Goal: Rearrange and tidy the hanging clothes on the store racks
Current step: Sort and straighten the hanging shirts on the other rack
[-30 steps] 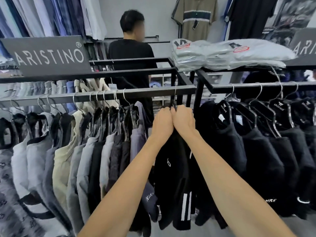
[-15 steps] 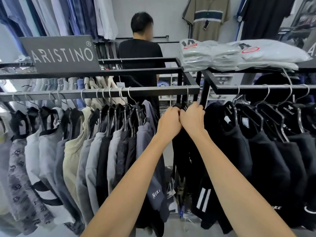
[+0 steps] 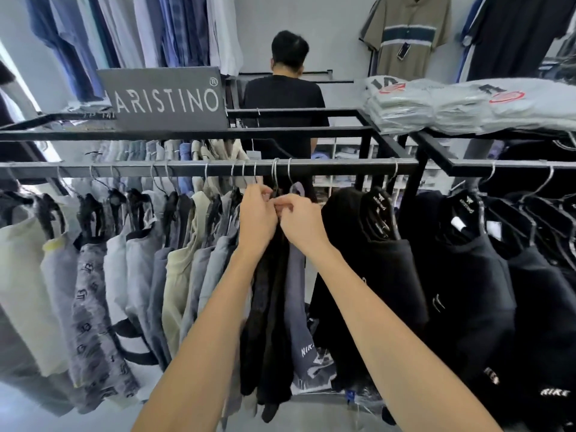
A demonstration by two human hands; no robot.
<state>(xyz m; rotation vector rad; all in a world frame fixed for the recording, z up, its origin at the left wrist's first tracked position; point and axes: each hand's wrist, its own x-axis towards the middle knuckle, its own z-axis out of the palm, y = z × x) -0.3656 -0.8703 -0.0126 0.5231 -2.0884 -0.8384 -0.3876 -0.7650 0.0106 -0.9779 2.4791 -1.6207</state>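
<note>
Store walls behind you carry more shirts, and a person in black stands with their back to you beyond the rail (image 3: 199,168). Your work is at the middle of that rail, where a dark garment (image 3: 269,291) hangs from a hook just below your knuckles. Your left hand (image 3: 257,219) and right hand (image 3: 300,222) meet at its neck, touching each other, fingers curled in; they seem to pinch the top of its hanger or collar, though exactly what each one grips is hidden behind the knuckles.

Left of it, the grey and beige tops (image 3: 131,269) hang in a fairly even row, hooks spread along the rail, so that stretch looks largely sorted. Just to its right a blue-grey garment (image 3: 297,307) hangs close against it. Then comes a gap, and then black tops (image 3: 383,260) near the rail's end and on the next rack, bunched and overlapping.

You appear to be mid-task: this piece needs squaring on its hanger, then the black group probably wants spacing out. Folded packs (image 3: 467,104) sit on the shelf above it.
</note>
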